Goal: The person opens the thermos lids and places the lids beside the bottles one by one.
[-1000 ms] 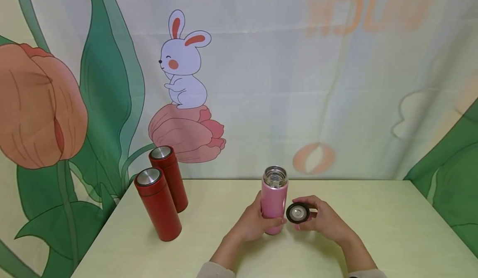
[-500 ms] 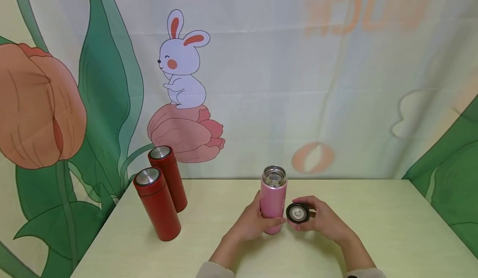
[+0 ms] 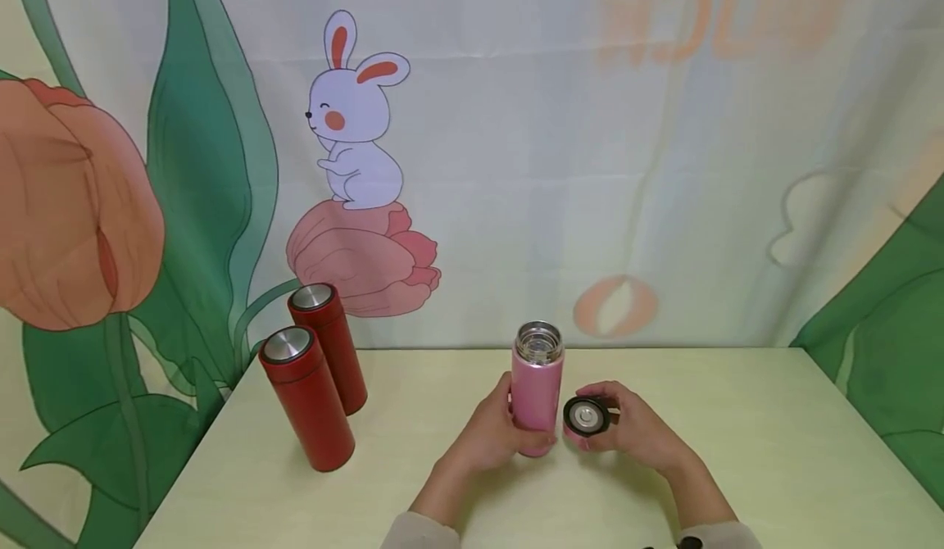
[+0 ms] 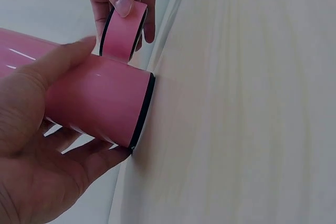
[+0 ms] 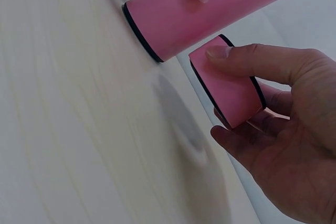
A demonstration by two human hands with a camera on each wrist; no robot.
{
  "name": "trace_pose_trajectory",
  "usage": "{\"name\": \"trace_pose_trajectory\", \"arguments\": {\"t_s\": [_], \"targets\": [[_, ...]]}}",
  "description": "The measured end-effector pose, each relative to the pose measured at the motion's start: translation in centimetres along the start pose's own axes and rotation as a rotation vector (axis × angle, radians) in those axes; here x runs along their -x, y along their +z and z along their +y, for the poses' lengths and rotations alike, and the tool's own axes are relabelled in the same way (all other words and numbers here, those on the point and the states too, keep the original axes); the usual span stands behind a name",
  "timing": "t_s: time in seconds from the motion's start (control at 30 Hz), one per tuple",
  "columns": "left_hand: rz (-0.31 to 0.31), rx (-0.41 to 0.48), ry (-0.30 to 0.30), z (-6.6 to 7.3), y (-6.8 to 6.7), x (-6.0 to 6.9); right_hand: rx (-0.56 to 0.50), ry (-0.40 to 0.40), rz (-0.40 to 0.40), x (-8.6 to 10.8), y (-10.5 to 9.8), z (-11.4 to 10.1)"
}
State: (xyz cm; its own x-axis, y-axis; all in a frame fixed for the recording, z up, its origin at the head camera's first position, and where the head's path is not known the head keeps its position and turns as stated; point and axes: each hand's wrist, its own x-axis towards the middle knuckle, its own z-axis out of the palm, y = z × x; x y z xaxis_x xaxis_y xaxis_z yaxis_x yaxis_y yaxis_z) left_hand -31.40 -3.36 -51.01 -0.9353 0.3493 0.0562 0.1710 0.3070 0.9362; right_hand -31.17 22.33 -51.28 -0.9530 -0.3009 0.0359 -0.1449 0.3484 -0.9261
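My left hand (image 3: pixel 496 432) grips the lower part of a pink thermos bottle (image 3: pixel 537 389), which stands nearly upright with its shiny steel mouth uncovered. Beside it, my right hand (image 3: pixel 640 428) holds the pink lid (image 3: pixel 587 416) between thumb and fingers. A black ring around a silver disc shows on the lid's upward face. In the left wrist view the thumb lies over the bottle (image 4: pixel 105 95) and the fingers pass under it. The right wrist view has the lid (image 5: pixel 228 82) apart from the bottle, a little above the table.
Two red thermos bottles with silver-topped lids, a front one (image 3: pixel 310 401) and a rear one (image 3: pixel 332 344), stand on the left of the pale wooden table (image 3: pixel 796 451). Behind the table hangs a printed cloth (image 3: pixel 501 164) with a rabbit and flowers.
The head view has shifted slightly, so everything appears a little higher and further left. Both hands keep their holds on the bottle and the lid, with hardly any movement.
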Motion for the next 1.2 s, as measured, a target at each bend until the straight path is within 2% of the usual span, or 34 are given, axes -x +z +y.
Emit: {"name": "trace_pose_trajectory", "arguments": {"t_s": [0.27,0.5,0.7,0.87,1.2], "targets": [[0.067,-0.087,-0.011,0.7,-0.1,0.2,0.043,-0.004,0.017,0.0,0.0,0.0],[0.075,-0.099,-0.015,1.0,-0.3,-0.1,0.047,0.004,0.035,-0.2,0.4,0.0],[0.113,-0.097,-0.009,1.1,-0.7,-0.5,0.042,0.014,0.047,-0.4,0.6,0.0],[0.13,-0.053,0.007,1.1,-0.9,-1.5,0.034,0.029,0.084,-0.8,0.4,0.0],[0.181,-0.068,0.007,0.7,-1.7,-3.1,0.06,0.035,0.172,-2.6,0.7,0.0]]}}
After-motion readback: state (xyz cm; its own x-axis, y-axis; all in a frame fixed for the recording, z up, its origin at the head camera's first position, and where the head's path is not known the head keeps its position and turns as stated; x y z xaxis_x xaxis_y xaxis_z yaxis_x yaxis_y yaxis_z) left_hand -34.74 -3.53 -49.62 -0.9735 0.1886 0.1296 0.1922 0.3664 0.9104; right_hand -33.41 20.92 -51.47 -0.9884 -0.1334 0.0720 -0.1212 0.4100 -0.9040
